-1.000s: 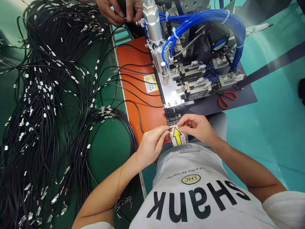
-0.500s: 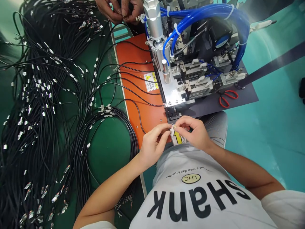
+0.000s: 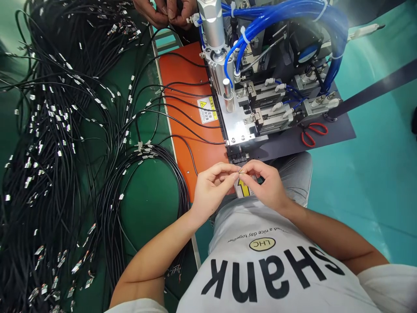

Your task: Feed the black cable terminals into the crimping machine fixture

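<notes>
In the head view both hands meet at the near end of the orange plate (image 3: 208,165), fingertips almost touching. My left hand (image 3: 215,184) is closed in a pinch on the end of a black cable (image 3: 190,152), which arches over the plate and passes behind the fingers. My right hand (image 3: 265,180) pinches the thin, light-coloured wires (image 3: 241,171) that stick out at that end. Fingers partly hide the wire tips. Just below the fingertips is a label with a yellow arrow (image 3: 243,188). The machine's metal clamp block (image 3: 239,152) stands right beyond the hands.
A pneumatic machine (image 3: 228,108) with blue hoses (image 3: 280,17) stands ahead. Several black cables run into its left edge. Coiled cables (image 3: 107,208) and a big cable heap (image 3: 42,143) cover the green table. Red-handled scissors (image 3: 314,134) lie at right. Another person's hands (image 3: 166,11) work at the top.
My left hand has turned slightly and moved right, its thumb and forefinger now closer to the right fingertips. The wires between the hands show more clearly. The view has shifted slightly.
</notes>
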A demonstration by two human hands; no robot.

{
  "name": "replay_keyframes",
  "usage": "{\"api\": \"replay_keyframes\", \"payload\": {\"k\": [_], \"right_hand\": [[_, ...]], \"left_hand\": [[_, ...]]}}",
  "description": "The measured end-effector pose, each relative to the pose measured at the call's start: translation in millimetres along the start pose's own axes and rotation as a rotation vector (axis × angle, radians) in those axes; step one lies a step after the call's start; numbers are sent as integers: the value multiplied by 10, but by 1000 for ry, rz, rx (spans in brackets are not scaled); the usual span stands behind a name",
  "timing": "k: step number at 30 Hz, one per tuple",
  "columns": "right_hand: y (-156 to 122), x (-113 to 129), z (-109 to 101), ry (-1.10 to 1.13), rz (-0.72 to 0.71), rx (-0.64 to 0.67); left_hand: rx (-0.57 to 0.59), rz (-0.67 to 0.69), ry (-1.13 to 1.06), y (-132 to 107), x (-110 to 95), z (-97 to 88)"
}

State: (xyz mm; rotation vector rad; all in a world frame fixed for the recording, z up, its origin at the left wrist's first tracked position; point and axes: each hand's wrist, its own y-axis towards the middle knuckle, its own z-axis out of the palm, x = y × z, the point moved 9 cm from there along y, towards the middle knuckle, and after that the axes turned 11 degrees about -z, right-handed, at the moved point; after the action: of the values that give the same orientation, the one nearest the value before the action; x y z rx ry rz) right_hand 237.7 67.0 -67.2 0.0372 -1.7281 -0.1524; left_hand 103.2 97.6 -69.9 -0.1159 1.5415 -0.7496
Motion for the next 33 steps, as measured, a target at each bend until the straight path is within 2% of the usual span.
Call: {"api": "replay_keyframes", "payload": {"k": [11,16,21,27,33], "right_hand": [[-37,15,-31,-81,-40,-6],[-37,106,-116,-146,-111,-20],[-17,158,-116,-186,-176,3],[10,218,-72,-236,-256,122],[53,247,-24,-267,-352,293]], "left_hand": [[-24,-101,-77,24,71,-6],[0,-120,-94,25,116,7],[14,-139,-84,11,133,16],[55,-174,-84,8,146,12],[147,-291,-53,8,218,25]]}}
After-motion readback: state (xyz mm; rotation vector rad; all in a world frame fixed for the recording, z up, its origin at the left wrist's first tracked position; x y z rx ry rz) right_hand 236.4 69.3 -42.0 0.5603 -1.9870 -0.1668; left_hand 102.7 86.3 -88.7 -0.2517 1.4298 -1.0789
